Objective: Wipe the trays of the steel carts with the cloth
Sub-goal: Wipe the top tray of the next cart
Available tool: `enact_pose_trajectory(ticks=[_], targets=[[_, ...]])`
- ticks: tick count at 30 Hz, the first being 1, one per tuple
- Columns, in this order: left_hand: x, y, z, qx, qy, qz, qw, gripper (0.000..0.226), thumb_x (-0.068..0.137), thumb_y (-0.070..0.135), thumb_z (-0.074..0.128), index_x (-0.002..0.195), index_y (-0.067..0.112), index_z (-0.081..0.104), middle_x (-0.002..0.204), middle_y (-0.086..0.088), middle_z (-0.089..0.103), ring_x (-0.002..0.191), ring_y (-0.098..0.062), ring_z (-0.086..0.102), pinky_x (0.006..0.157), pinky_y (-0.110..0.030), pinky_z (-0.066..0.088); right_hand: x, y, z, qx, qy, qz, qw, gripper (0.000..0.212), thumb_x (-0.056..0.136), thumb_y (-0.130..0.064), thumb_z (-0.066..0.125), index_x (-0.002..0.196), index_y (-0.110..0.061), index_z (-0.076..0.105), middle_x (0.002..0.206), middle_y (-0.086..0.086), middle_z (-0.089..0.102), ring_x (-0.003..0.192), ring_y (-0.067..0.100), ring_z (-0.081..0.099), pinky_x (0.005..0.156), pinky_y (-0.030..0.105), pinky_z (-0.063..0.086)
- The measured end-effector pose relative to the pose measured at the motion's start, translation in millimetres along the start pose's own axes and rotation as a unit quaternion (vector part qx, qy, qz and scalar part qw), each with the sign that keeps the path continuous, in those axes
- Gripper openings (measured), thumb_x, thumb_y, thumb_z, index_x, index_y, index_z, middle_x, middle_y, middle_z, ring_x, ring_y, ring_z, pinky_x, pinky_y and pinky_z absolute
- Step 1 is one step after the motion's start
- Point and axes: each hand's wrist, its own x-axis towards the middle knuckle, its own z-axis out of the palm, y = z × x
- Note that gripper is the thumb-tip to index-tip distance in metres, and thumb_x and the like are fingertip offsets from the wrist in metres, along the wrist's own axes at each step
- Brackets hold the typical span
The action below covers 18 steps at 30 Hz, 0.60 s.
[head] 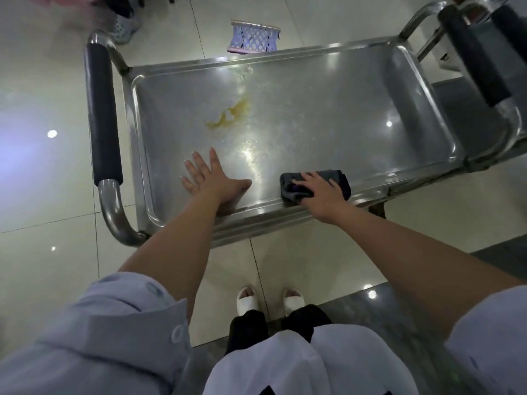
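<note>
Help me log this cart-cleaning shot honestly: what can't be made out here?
Head view only:
- Lower trays of the cart: hidden under the top tray.
- Second cart: cut off by the right edge.
- Cloth: partly covered by the right hand.
- Tray under the left hand: covered.
- Top-left corner: blurred.

Right hand (320, 195) pressing cloth (339, 178), stained tray (313, 109)
</note>
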Motion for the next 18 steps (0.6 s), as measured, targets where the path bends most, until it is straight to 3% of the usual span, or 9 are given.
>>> enact_pose_trajectory(ticks=[9, 15, 18], targets=[[0.5, 4.8, -1.3, -0.008, -0.001, -0.014, 1.0, 0.126, 0.072, 0.08, 0.06, 0.152, 0.034, -0.027, 0.155, -0.008, -0.041, 0.142, -0.033, -0.039, 0.115, -0.058, -0.019, -19.3, 46.0, -16.9, -0.032, -0.057, -0.109, 0.992, 0.05, 0.093, -0.017, 0.059, 0.141, -0.034, 0.054, 0.161, -0.012, 0.029, 0.151, 0.005, 0.013, 0.121, 0.036, 0.002], [3.0, 5.2, 0.0, -0.016, -0.005, -0.005, 1.0, 0.122, 0.078, 0.075, 0.06, 0.151, 0.032, -0.027, 0.154, -0.008, -0.043, 0.141, -0.033, -0.039, 0.116, -0.058, -0.019, 22.4, 103.0, -46.0, 0.007, 0.09, 0.055, 0.994, 0.053, 0.1, -0.041, 0.051, 0.151, -0.031, 0.04, 0.163, -0.001, 0.027, 0.151, 0.017, 0.019, 0.119, 0.045, 0.011], [5.0, 5.8, 0.5, -0.023, -0.005, 0.0, 1.0, 0.122, 0.079, 0.074, 0.06, 0.151, 0.032, -0.029, 0.154, -0.008, -0.043, 0.141, -0.033, -0.04, 0.116, -0.056, -0.02, 71.6, 101.0, -71.9, -0.004, 0.103, 0.112, 0.988, 0.057, 0.103, -0.041, 0.047, 0.156, -0.033, 0.027, 0.166, -0.001, 0.016, 0.153, 0.02, 0.011, 0.119, 0.048, 0.01]])
